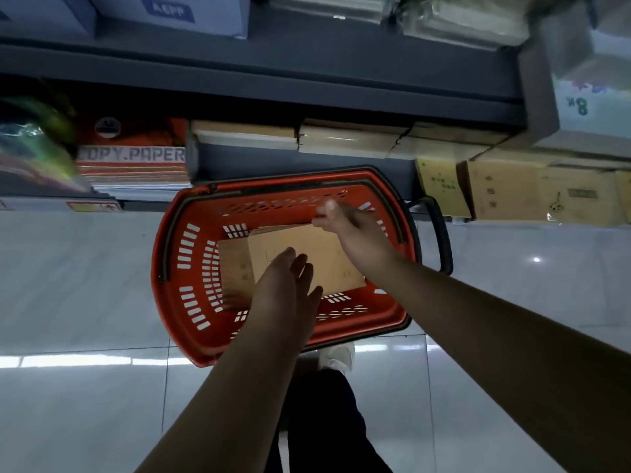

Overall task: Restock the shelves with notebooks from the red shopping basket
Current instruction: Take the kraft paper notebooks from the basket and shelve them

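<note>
Basket: I see the red shopping basket [191,278] on the glossy grey tiled floor [85,295]; it is hard plastic, oval, with slotted walls and a dark rim, and a black handle [440,233] hangs folded down on its right side.
Notebooks: a stack of brown kraft-cover notebooks [327,257] lies flat on the bottom of the basket, matte and rectangular, the top one turned a little against the ones below.
Left hand: my left hand [286,291] is over the near part of the basket, fingers straight and a little apart; it holds nothing, and I cannot tell if the fingertips touch the top cover.
Right hand: my right hand [345,227] is at the far right corner of the stack in the basket; it is blurred, the fingers seem bent at the cover edge, but I cannot tell if they really grip it.
Shelf: behind the basket the dark metal shelf [273,93] carries paper-wrapped flat packs [345,138].
Copy paper: behind the basket to the left, an orange ream pack with the print COPY.PAPER [133,155].
Cartons: right of the basket, brown cardboard cartons [512,192] stand on the floor.
</note>
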{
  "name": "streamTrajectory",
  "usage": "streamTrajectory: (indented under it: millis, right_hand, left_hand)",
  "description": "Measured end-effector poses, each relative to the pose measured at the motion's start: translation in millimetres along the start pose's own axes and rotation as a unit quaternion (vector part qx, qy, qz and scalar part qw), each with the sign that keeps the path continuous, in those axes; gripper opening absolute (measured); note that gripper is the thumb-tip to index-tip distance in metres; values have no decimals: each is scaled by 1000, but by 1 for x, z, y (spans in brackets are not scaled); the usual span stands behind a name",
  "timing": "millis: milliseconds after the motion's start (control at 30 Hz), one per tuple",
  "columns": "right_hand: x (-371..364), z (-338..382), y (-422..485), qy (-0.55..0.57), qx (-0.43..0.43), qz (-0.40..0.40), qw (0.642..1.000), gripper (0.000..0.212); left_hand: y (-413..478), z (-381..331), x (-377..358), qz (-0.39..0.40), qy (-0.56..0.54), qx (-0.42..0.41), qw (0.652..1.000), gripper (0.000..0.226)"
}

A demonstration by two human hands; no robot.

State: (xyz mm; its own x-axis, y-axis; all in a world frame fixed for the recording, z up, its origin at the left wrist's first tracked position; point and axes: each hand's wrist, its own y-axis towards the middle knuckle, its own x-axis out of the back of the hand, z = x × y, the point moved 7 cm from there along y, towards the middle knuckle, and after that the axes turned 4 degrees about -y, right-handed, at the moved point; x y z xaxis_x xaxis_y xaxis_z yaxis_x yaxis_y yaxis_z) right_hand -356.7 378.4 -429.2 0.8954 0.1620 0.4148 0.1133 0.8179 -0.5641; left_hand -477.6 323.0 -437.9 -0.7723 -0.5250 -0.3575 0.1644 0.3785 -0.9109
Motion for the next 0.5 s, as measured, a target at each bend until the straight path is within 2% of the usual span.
streamTrajectory:
  millis: [167, 233, 267, 300, 333, 367, 400, 433, 467, 500]
  right_hand:
    - [-19, -30, 25, -75, 16, 12, 997, 46]
    - [-24, -40, 34, -108, 17, 7, 994, 46]
    - [-27, -45, 39, -120, 22, 7, 992, 44]
    - [-31, -50, 44, -131, 26, 10, 991, 41]
    - [-36, -56, 50, -143, 26, 15, 989, 39]
    - [-39, -61, 55, -156, 25, 18, 987, 38]
    - [-44, -67, 61, -172, 25, 22, 985, 38]
    - [-47, -73, 67, -184, 27, 27, 982, 39]
    - [-50, -78, 75, -194, 28, 32, 980, 40]
    - [-55, -85, 84, -203, 29, 41, 978, 43]
  left_hand:
    - [40, 31, 16, -23, -46, 67, 996, 51]
    - [51, 35, 25, -48, -27, 57, 997, 54]
    - [55, 37, 32, -86, -81, 43, 992, 57]
    - [63, 42, 38, -108, -270, 41, 956, 61]
    - [70, 49, 39, -114, -429, 42, 895, 65]
    - [75, 54, 41, -133, -401, 47, 905, 65]
    - [76, 52, 44, -137, -249, 49, 958, 62]
    - [79, 54, 43, -136, -165, 57, 975, 58]
    - [92, 62, 43, -121, -122, 59, 983, 55]
    - [100, 67, 43, -118, -126, 87, 981, 53]
